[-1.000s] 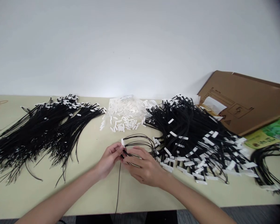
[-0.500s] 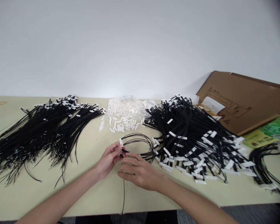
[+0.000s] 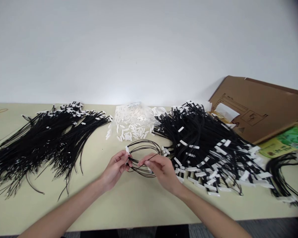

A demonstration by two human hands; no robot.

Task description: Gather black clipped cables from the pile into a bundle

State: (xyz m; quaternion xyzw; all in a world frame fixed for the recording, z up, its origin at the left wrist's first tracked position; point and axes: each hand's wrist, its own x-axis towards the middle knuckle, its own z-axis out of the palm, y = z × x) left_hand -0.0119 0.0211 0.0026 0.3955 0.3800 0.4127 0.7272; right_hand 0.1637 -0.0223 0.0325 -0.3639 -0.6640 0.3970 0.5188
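A looped bundle of thin black cable (image 3: 145,142) lies at the middle of the table. My left hand (image 3: 116,167) pinches its left end, where a white connector (image 3: 127,150) sticks up above the fingertips. Over the right part of the loops, my right hand (image 3: 162,168) has thumb and forefinger closed on a thin black strand (image 3: 152,156). Just behind the loops are several loose white connectors (image 3: 136,131) and a clear plastic bag (image 3: 136,112) with more of them.
Black cables with white ends form a large pile (image 3: 47,138) on the left and another (image 3: 201,138) on the right. A cardboard box (image 3: 260,105) leans at the right, beside a green and yellow packet (image 3: 285,140) and bundled black cables (image 3: 278,175).
My right hand has moved right and slightly up, away from my left hand, and now pinches a strand. The cable end that hung toward the table's front edge no longer shows there.
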